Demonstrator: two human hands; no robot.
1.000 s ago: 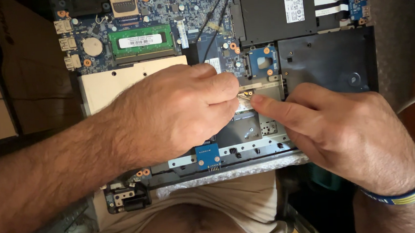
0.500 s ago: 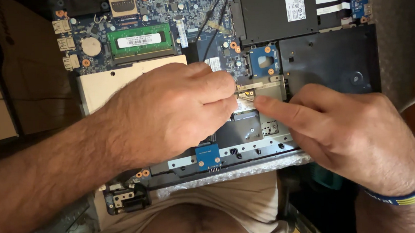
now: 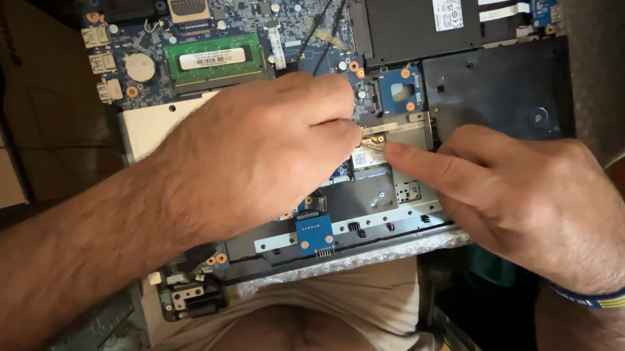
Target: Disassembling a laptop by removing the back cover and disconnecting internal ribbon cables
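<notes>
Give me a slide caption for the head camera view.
Left hand and right hand meet fingertips over a small card inside an opened laptop.

Both forearms are bare and hairy, with no sleeves in view. The right hand [image 3: 538, 198] carries a woven wristband [image 3: 620, 292] at the wrist, dark blue with a yellow stripe, toward 4 o'clock in the head view. The left hand [image 3: 253, 154] wears nothing; beige shorts [image 3: 364, 302] cover the lap at 6 o'clock.

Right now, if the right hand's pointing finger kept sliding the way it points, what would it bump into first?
Most likely the left hand's fingers. The right hand points left across the open laptop, its fingertip by a small card, and the left fingers sit just past it. Depth is hard to judge.
</notes>
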